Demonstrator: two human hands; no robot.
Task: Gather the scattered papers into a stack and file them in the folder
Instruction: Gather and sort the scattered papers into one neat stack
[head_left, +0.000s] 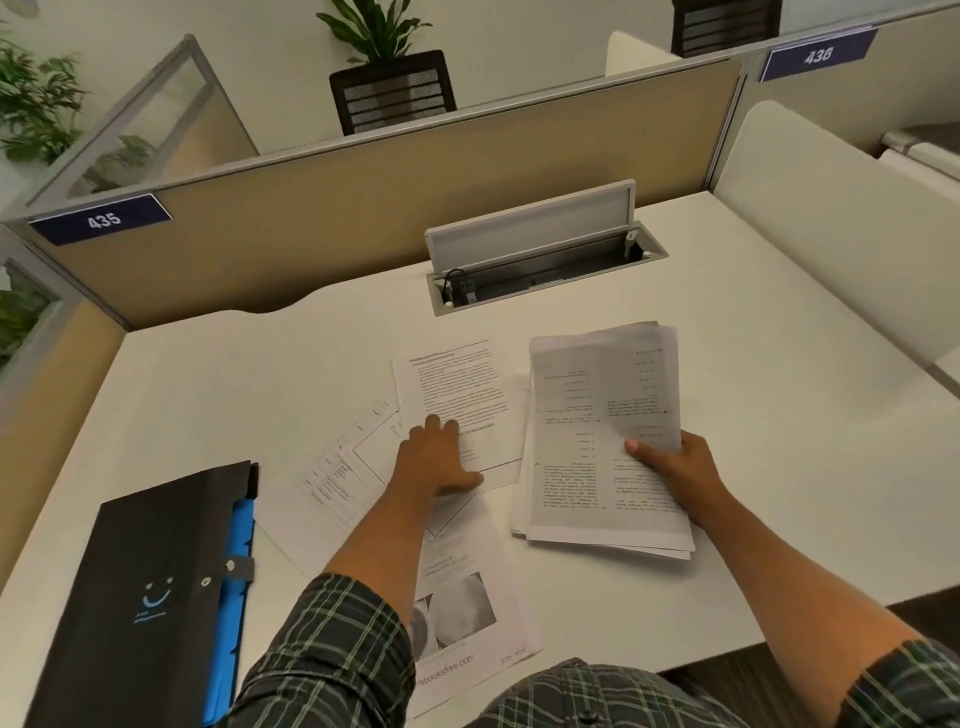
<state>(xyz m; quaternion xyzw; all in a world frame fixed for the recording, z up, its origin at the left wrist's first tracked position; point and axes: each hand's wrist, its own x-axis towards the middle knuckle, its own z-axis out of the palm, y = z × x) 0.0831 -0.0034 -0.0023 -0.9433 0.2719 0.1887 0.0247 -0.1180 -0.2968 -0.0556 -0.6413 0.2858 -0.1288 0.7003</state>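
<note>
The right hand (675, 467) grips a loose stack of papers (605, 441) at its near right edge, thumb lying on top and the fingers hidden beneath. The stack fans out, its edges uneven, and it looks raised off the desk (779, 389) at the far end, though that is hard to tell. The left hand (441, 462) lies flat with straight fingers on a printed sheet (454, 395), just left of the stack; it presses the sheet and does not grasp it.

Under and left of that hand sits a sheet with a table (343, 467), partly covered. Nearer the body, beneath the left forearm, lies a sheet with photos (462, 608). Far to the left of the left hand, near the desk edge, rests the black folder (150, 597), closed, with blue dividers showing along its right side.

Single sheets are light, limp and slippery on a smooth desk, so they are likely best slid toward the stack under flat fingers, then pinched at an edge once it lifts. The stack should be held across its middle or squared by tapping, since its pages may slip apart.
</note>
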